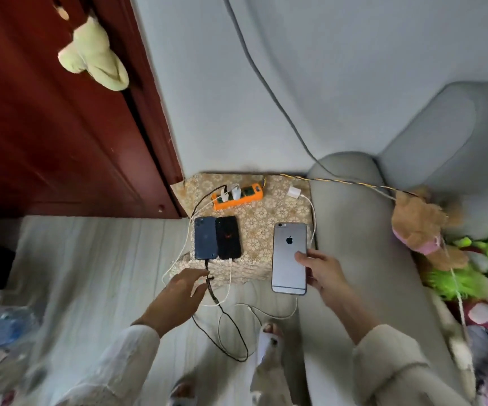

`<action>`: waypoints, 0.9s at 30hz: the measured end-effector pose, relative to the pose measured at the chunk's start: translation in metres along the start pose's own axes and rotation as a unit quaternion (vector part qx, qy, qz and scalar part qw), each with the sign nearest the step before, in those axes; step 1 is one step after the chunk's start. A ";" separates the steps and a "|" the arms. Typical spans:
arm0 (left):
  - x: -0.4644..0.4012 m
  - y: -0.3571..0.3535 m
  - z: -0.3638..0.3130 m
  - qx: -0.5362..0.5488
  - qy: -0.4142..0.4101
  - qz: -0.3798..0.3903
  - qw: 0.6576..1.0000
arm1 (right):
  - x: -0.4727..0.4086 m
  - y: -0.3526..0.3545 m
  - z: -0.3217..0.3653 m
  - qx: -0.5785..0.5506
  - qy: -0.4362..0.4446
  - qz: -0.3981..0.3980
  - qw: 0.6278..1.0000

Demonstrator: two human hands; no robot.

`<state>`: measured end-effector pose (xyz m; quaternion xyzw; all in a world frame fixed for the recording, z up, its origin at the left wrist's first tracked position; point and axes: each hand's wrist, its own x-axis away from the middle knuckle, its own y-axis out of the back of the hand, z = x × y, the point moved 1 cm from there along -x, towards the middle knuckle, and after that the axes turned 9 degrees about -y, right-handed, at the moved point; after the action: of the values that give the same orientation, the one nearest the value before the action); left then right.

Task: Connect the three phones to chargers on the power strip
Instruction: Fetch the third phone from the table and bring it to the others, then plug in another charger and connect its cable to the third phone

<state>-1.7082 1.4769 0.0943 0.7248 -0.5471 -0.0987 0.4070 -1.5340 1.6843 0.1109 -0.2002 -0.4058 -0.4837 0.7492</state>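
Note:
An orange power strip (250, 194) lies at the back of a small stool with a floral cloth (269, 227); two white chargers (232, 192) are plugged into it. A third white charger (294, 191) lies loose on the cloth to its right, its white cable (313, 218) trailing down to the floor. A blue phone (205, 238) and a black phone (228, 237) lie side by side with cables in their bottom ends. My right hand (323, 269) holds a silver phone (289, 257) back-up above the stool's front right. My left hand (178, 294) hovers, fingers apart, beside the black cable (212, 291).
A grey sofa arm (354, 218) stands right of the stool, with soft toys (424, 227) further right. A dark red door (61, 127) is at left. Loose cable loops (234, 332) lie on the pale floor by my slippered feet.

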 end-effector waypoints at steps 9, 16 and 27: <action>-0.147 -0.100 0.044 -0.052 0.123 0.064 0.989 | -0.190 -0.007 -0.002 0.123 -0.081 -0.005 0.989; -0.217 -0.157 0.099 -0.190 0.104 0.131 0.967 | -0.288 -0.043 -0.023 0.175 -0.090 0.007 0.980; -0.236 -0.184 0.125 -0.209 0.119 0.083 0.967 | -0.314 -0.061 -0.018 0.351 0.103 -0.014 0.931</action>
<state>-1.7400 1.6356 -0.1865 0.5820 -0.5204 -0.0896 0.6184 -1.6443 1.8212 -0.1571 0.1319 -0.4727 -0.3389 0.8027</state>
